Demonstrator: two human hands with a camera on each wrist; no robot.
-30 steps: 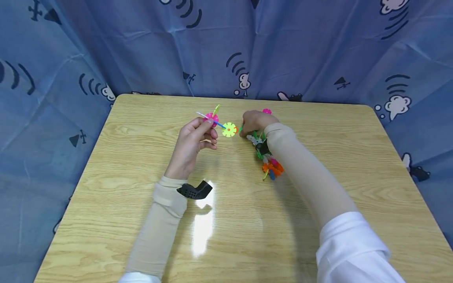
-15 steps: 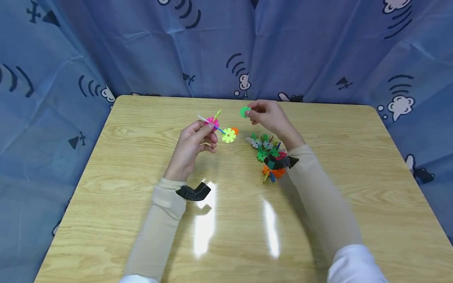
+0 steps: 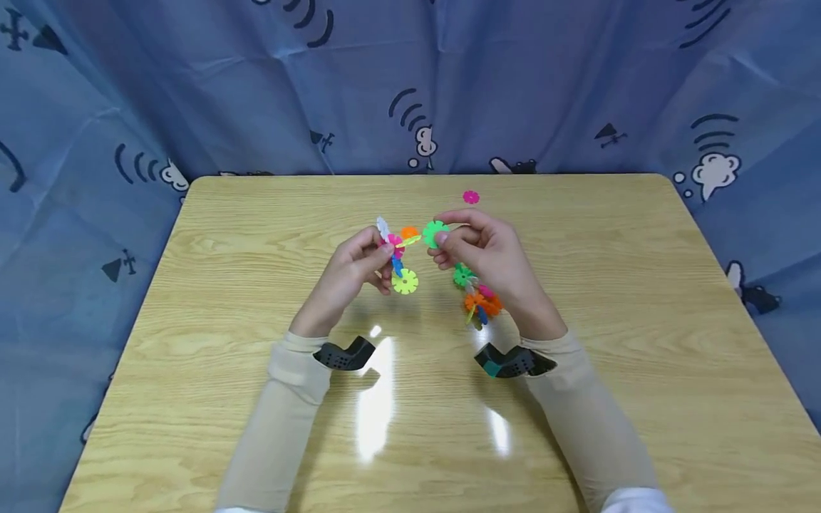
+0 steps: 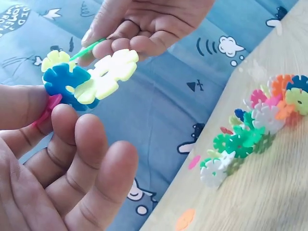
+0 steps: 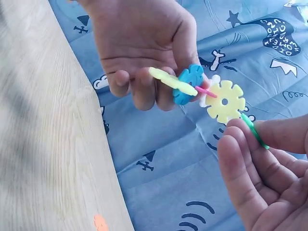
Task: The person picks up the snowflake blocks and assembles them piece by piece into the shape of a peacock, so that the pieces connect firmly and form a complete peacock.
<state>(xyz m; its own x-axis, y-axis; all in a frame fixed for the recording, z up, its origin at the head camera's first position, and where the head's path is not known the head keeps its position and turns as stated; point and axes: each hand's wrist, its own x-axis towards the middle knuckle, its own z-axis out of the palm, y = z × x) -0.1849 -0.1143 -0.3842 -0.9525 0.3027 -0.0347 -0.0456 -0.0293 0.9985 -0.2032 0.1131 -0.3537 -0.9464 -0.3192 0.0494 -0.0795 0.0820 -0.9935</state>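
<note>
In the head view my left hand [image 3: 349, 274] pinches a pink snowflake disc [image 3: 395, 246] between thumb and fingers. Joined to it are a white disc [image 3: 383, 227], a blue disc [image 5: 188, 84] and a yellow disc [image 5: 224, 102]; a second yellow disc [image 3: 405, 281] hangs from the blue one. My right hand [image 3: 494, 263] pinches a green snowflake disc [image 3: 435, 234] by its edge. In the right wrist view the green disc's rim sits right at the first yellow disc's edge; whether their slots engage I cannot tell. Both hands are raised above the table.
A cluster of joined discs [image 3: 481, 303] lies on the wooden table [image 3: 224, 320], partly behind my right hand. An orange disc [image 3: 409, 232] and a pink loose disc [image 3: 471, 197] lie towards the back edge. A blue patterned curtain [image 3: 359, 92] hangs behind the table.
My right hand has lifted the green disc from the table and brought it leftward to the held discs. My left hand has turned its joined discs, so the blue-side yellow disc now hangs lower.
</note>
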